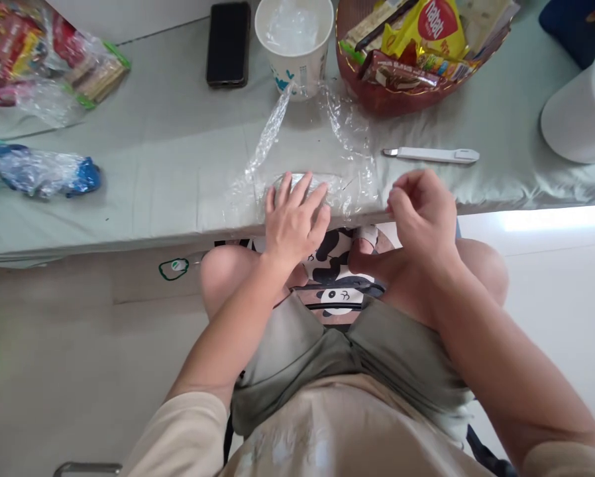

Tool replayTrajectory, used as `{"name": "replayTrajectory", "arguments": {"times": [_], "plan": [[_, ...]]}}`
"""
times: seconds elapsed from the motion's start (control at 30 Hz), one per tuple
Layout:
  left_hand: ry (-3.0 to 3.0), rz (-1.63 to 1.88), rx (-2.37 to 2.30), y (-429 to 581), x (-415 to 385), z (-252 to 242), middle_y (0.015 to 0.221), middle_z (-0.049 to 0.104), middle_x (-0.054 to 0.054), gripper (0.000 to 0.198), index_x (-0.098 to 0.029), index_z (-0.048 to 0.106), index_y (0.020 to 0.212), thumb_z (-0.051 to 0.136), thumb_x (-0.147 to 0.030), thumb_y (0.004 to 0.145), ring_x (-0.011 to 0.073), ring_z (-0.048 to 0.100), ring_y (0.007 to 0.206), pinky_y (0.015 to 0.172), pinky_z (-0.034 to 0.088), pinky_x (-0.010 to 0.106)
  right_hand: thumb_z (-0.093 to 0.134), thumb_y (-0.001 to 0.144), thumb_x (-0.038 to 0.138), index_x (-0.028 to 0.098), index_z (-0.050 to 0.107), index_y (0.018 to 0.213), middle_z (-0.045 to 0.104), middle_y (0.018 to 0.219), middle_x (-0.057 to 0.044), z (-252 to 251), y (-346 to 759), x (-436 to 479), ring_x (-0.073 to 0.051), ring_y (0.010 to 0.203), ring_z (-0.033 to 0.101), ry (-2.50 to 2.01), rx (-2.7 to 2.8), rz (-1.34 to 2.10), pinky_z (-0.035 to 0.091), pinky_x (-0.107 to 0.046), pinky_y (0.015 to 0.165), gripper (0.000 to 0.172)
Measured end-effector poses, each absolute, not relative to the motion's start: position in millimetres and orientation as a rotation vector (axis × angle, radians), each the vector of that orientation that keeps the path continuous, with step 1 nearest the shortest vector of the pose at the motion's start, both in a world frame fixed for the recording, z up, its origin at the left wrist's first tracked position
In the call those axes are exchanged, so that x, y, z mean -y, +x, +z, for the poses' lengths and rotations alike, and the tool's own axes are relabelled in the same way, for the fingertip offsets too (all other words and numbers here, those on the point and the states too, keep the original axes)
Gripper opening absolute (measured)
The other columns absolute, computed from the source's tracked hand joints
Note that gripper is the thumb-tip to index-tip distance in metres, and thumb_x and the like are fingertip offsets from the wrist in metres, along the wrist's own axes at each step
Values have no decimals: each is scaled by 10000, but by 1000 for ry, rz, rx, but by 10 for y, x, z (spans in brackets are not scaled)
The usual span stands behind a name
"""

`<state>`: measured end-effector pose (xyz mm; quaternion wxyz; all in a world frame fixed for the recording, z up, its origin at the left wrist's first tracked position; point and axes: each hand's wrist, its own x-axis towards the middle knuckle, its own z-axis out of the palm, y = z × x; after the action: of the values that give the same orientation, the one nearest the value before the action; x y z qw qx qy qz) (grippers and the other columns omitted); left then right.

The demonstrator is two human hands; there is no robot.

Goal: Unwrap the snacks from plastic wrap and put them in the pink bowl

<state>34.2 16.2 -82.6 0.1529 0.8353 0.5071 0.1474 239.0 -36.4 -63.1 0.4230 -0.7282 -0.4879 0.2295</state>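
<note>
My left hand (295,222) lies with its fingers spread on a sheet of clear plastic film (344,129) near the table's front edge. Something round and shiny shows partly beneath those fingers; they hide most of it. To the right, my right hand (419,202) hovers at the edge with its fingers curled together; whatever they pinch, if anything, is too small to make out. A white cutter with a short blade (431,155) lies just beyond my right hand. The film reaches back to a paper cup (300,66) with clear plastic inside.
A black phone (228,45) lies left of the cup, and a red bowl of snacks (401,99) stands right of it. Snack packets (29,53) and a blue wrapped item (44,172) are at left. A white container (578,112) stands far right.
</note>
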Motion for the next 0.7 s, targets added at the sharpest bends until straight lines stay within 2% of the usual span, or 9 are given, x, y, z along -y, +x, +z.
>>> {"name": "replayTrajectory", "arguments": {"times": [0.07,0.2,0.3,0.4,0.47,0.57,0.63,0.7], "plan": [[2346,405,-1447,343,-186,-799,1641,482,33,485,-310,624,1452,363,-412,1055,382,322,1578,1279,199,677,649,874,294,234,568,791,608,709,5,-622,2298,554,-161,689,575,-1911,1085,779,490,-350,700,131],[2226,360,-1397,303,-242,-784,1671,436,-29,513,-362,615,1459,280,-449,1080,341,256,1613,1307,150,657,742,797,512,233,618,934,726,985,-44,-801,2061,653,-192,898,680,-1748,723,1280,541,-344,765,335],[2140,341,-1355,273,-284,-789,1686,401,-72,519,-406,611,1452,253,-483,1084,311,208,1632,1323,102,635,796,710,587,241,622,874,730,1005,-35,-932,1928,578,-191,954,696,-1657,497,1376,532,-288,700,421],[2077,369,-1347,262,-299,-829,1671,425,-89,517,-435,653,1389,239,-488,1084,281,227,1629,1331,98,608,846,650,598,238,619,777,726,911,-8,-955,1875,572,-159,868,695,-1563,420,1355,523,-253,653,445],[2059,471,-1336,252,-313,-889,1626,501,-46,530,-397,692,1341,243,-504,1079,288,309,1597,1325,144,599,861,650,590,234,641,749,722,844,2,-936,1873,624,-152,824,693,-1502,440,1346,533,-252,646,430],[2024,800,-1250,192,-386,-1006,1487,638,55,586,-300,703,1315,272,-602,1058,293,507,1461,1276,313,538,847,695,556,228,665,740,718,786,3,-903,1888,703,-146,751,686,-1448,485,1310,537,-258,611,378],[1960,1039,-1195,110,-475,-1066,1393,687,79,625,-276,686,1306,311,-690,1027,278,593,1360,1209,416,480,831,721,522,226,636,724,714,759,1,-882,1906,720,-149,718,689,-1406,472,1261,555,-272,608,354],[1873,1221,-1192,3,-565,-1081,1330,705,77,629,-282,674,1286,382,-751,985,269,632,1291,1156,466,453,830,709,479,232,598,713,705,727,8,-848,1939,709,-157,699,700,-1363,399,1203,574,-275,598,338]]}}
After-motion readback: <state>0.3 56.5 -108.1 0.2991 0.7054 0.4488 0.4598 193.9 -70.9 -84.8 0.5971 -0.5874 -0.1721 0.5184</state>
